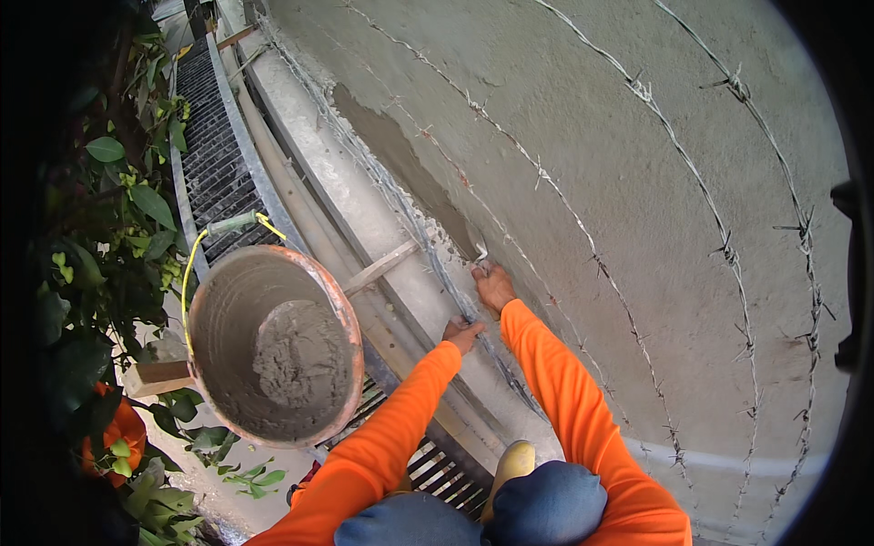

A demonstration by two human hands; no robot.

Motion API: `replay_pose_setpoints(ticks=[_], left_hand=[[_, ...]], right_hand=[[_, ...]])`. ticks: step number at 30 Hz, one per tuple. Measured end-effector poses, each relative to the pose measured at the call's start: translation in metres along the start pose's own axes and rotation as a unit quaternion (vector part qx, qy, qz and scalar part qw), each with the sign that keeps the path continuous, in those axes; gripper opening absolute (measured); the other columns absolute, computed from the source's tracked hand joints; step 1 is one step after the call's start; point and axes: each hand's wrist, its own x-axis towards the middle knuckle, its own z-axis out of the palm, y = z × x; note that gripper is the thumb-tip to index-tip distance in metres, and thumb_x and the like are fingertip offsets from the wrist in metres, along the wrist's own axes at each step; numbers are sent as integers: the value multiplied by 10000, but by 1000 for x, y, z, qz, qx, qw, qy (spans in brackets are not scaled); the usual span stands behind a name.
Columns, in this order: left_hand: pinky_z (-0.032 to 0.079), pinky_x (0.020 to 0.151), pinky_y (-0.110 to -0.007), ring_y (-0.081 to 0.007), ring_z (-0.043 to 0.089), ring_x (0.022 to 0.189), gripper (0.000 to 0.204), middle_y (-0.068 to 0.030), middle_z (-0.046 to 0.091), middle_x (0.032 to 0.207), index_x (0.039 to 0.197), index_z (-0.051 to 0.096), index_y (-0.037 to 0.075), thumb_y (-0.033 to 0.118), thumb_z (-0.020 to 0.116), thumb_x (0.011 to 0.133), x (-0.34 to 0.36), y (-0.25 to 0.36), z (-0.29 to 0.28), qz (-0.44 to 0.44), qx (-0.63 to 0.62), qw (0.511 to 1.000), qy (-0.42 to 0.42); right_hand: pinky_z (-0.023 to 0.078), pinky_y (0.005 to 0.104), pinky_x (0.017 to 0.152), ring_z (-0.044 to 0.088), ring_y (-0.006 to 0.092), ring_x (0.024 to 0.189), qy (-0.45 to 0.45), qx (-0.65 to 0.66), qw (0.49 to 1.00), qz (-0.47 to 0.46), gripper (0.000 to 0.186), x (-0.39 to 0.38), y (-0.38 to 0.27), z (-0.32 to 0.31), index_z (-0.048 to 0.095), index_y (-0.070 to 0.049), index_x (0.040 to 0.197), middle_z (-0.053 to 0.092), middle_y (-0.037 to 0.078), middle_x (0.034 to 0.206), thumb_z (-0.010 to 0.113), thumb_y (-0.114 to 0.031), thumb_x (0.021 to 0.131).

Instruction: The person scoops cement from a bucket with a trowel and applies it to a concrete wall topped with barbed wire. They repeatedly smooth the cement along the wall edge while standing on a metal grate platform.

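Note:
My right hand point(494, 288) is closed around a tool at the foot of the grey plastered wall point(692, 300). Only the tool's bent metal neck point(481, 249) shows, and it looks like a trowel. Darker, wet-looking mortar point(401, 150) runs in a band along the wall's lower edge, up to this hand. My left hand point(463, 335) is closed on a bundle of grey wire point(437, 284) stretched along the ledge. To the left stands a round bucket point(353, 314) with a yellow cord handle, partly filled with wet grey mortar point(300, 355).
Several barbed wire strands point(537, 168) cross in front of the wall, close to my right arm. A slatted metal walkway point(214, 118) runs beneath me beside the pale ledge point(364, 214). A wooden bar point(382, 266) bridges ledge and walkway. Leafy plants point(150, 205) crowd the left side.

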Motion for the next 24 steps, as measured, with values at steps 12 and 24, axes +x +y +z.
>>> replay_pose_setpoints(ticks=[12, 24], left_hand=[[528, 556, -329, -185, 680, 796, 599, -75, 712, 987, 1234, 522, 23, 288, 829, 793, 13, -10, -3, 11, 0, 1000, 17], [536, 568, -346, -187, 672, 789, 503, -78, 700, 971, 1096, 596, 17, 312, 838, 768, 7, -6, 2, 9, -4, 999, 41]], right_hand=[[526, 412, 683, 679, 287, 685, -28, 196, 973, 121, 408, -57, -33, -45, 673, 11, 1145, 694, 176, 761, 615, -351, 966], [460, 375, 442, 572, 206, 499, -113, 356, 904, 206, 280, -24, -85, -49, 660, -32, 1061, 608, 88, 693, 592, -297, 998]])
